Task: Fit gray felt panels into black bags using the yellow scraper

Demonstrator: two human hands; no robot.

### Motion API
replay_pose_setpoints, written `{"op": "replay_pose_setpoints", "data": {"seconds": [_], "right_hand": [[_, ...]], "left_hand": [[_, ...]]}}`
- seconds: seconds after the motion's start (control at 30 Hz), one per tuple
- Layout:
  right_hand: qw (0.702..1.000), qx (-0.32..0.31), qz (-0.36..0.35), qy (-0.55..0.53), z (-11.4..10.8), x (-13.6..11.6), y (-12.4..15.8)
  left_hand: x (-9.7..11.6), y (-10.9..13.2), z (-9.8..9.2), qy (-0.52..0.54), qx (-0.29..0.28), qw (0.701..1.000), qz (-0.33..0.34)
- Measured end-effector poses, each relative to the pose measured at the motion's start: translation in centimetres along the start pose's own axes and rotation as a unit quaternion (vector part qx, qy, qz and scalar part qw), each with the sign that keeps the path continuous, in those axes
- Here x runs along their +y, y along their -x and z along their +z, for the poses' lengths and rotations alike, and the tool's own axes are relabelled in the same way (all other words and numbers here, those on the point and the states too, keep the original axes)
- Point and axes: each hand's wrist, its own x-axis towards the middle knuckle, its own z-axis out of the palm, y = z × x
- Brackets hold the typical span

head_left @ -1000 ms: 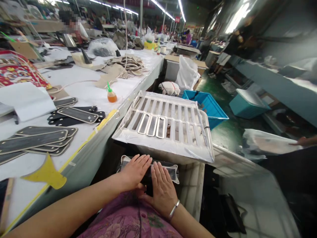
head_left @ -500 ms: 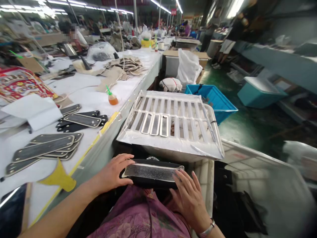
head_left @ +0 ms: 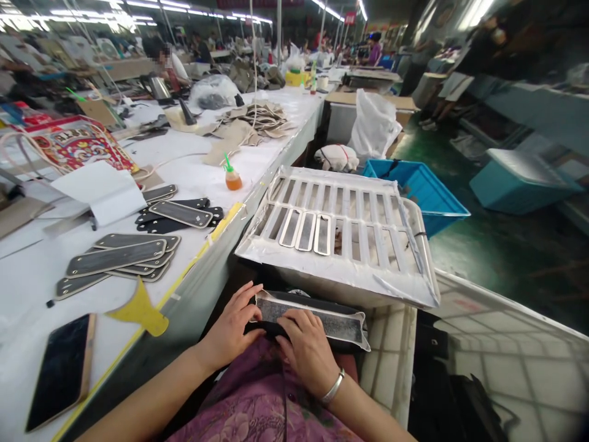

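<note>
In front of my lap is a black piece with a long speckled grey panel edged in off-white. My left hand grips its left end, thumb below and fingers over the top. The fingers of my right hand curl over the near edge around the middle and cover part of the panel. The panel's right corner lifts away a little in a pale flap. To the left on the white table lie several dark strips with pale borders and small eyelets. A slotted white rack stands just beyond my hands, three framed panels on it.
A yellow funnel-shaped piece and a phone lie near the table edge. Further back stands a small bottle of orange liquid. A blue crate sits behind the rack. On my right is a pale bin with black pieces.
My right hand has shifted left from the piece's right end to its middle near edge. My left hand has curled tighter, and the panel's right end now shows. The view has turned left.
</note>
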Motion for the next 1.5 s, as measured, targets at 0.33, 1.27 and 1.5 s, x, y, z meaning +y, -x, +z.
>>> {"op": "replay_pose_setpoints", "data": {"seconds": [0.33,1.27,1.5], "right_hand": [[0.998,-0.055,0.009,-0.031,-0.5,0.2,-1.5],[0.996,-0.074,-0.018,0.051,-0.7,-0.5,-2.0],[0.996,-0.084,-0.014,0.01,-0.7,0.2,-1.5]], "left_hand": [[-0.6,-0.8,0.3,0.032,-0.041,0.998,0.038],[0.5,-0.8,-0.5,-0.079,-0.041,0.994,0.063],[-0.6,0.4,-0.3,-0.063,-0.026,0.98,0.185]]}}
